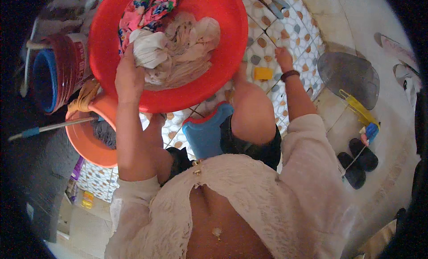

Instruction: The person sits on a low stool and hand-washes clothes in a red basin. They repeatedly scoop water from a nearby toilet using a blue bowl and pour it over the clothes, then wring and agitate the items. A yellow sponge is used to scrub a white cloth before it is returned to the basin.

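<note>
A large red plastic basin (230,58) stands before me on the tiled floor, with a heap of wet beige cloth (190,58) inside. My left hand (129,78) is in the basin's left part and grips a bunched white cloth (150,48). Behind it, a pink floral cloth (143,11) lies against the basin's back left side. My right hand (284,58) is outside the basin on the right, over the floor, its fingers curled; whether it holds anything cannot be told. Near it, a yellow bar (263,73), apparently soap, lies on the tiles.
At left stand an orange bucket (90,153) with a mop and a dark red bucket (63,71) with a blue one inside. A blue plastic stool (204,135) is between my legs. At right are a grey lid-like object (347,75), a yellow strap (361,108) and black slippers (356,165).
</note>
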The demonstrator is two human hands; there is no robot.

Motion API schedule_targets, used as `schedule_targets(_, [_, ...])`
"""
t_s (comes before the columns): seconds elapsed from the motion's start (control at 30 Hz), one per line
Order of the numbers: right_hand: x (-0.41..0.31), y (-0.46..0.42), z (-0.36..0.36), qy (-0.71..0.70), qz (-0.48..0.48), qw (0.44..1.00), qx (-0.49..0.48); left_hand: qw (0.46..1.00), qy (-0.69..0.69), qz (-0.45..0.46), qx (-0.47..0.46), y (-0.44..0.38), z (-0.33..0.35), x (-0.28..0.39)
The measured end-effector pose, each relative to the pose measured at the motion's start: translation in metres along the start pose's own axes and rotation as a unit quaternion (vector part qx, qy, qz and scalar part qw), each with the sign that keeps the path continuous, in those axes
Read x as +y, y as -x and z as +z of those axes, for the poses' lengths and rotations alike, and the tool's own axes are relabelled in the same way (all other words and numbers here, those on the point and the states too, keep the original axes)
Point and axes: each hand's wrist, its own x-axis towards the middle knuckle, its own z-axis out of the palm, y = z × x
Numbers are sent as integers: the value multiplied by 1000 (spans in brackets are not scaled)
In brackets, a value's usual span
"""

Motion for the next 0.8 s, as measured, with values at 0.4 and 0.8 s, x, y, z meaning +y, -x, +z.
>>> schedule_targets(0.4, [141, 50, 156, 121, 227, 909, -328, 987, -121, -5, -110, -19, 49, -22])
schedule_targets(0.8, [135, 6, 203, 233, 217, 877, -360, 994, -47, -78, -61, -45, 63, -35])
